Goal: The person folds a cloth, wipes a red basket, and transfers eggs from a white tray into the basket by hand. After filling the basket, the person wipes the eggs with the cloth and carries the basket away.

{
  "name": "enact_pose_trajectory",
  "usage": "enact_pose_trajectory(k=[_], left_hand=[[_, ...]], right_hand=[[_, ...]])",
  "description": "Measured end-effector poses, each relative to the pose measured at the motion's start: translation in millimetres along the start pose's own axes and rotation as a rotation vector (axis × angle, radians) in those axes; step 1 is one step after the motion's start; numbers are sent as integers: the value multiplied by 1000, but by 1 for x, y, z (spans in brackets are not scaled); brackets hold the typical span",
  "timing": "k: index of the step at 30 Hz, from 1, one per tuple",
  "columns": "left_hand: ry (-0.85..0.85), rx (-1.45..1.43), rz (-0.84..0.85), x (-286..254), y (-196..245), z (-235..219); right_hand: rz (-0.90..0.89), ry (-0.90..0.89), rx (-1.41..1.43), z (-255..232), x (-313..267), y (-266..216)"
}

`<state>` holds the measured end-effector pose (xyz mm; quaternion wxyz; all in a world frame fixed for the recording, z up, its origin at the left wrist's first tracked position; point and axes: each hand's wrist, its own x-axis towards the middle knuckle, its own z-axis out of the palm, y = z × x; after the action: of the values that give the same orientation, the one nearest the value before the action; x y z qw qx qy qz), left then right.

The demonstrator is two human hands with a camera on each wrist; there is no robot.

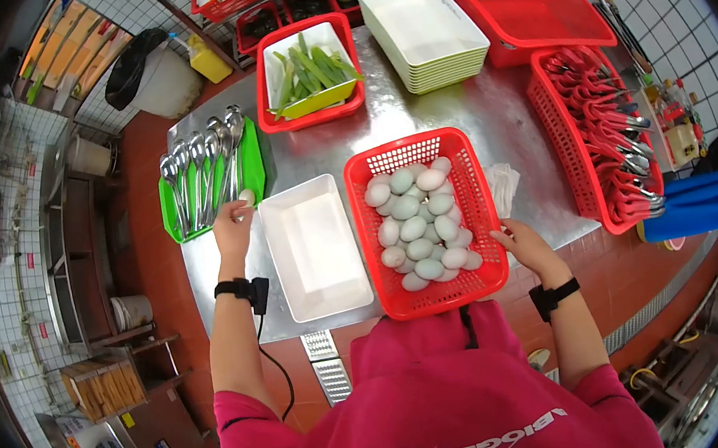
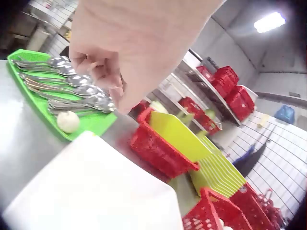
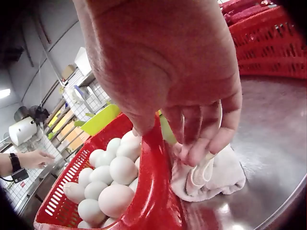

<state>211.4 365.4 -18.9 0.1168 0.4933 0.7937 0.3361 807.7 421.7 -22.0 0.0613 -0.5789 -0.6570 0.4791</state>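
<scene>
My left hand (image 1: 235, 223) hovers at the near right end of a green tray (image 2: 98, 125) of metal spoons, holding nothing that shows. Right by its fingertips in the head view, a pale egg (image 2: 68, 122) lies on that tray beside the spoon heads. My right hand (image 3: 168, 72) grips the right rim of a red perforated basket (image 1: 490, 249), thumb inside and fingers outside. Many pale white and bluish eggs (image 1: 416, 228) fill the basket. Between basket and green tray lies a white rectangular container (image 1: 316, 250) with nothing in it.
Behind stand a red basket with a container of green vegetables (image 1: 308, 72), stacked white-and-green containers (image 1: 424, 29) and a red tub (image 1: 529, 9). At right is a basket of red-handled spoons (image 1: 598, 129). A folded cloth (image 3: 225, 175) lies right of the egg basket.
</scene>
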Motion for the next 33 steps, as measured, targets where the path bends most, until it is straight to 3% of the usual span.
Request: enact_pose_trajectory(k=[2, 5, 8, 10, 14, 19, 33], left_hand=[[52, 110, -160, 13, -27, -6], [9, 118, -214, 32, -68, -5], [0, 166, -154, 44, -88, 8], [-69, 262, -182, 53, -91, 19], [-17, 340, -123, 59, -93, 42], [-91, 373, -141, 69, -102, 55], [-88, 421, -155, 70, -96, 51]], right_hand=[[12, -12, -4, -1, -1, -4], [30, -20, 1, 0, 1, 1], [35, -3, -16, 2, 0, 1], [42, 14, -42, 3, -1, 1], [76, 31, -47, 6, 0, 5], [120, 27, -61, 4, -4, -2], [126, 37, -69, 1, -8, -22]])
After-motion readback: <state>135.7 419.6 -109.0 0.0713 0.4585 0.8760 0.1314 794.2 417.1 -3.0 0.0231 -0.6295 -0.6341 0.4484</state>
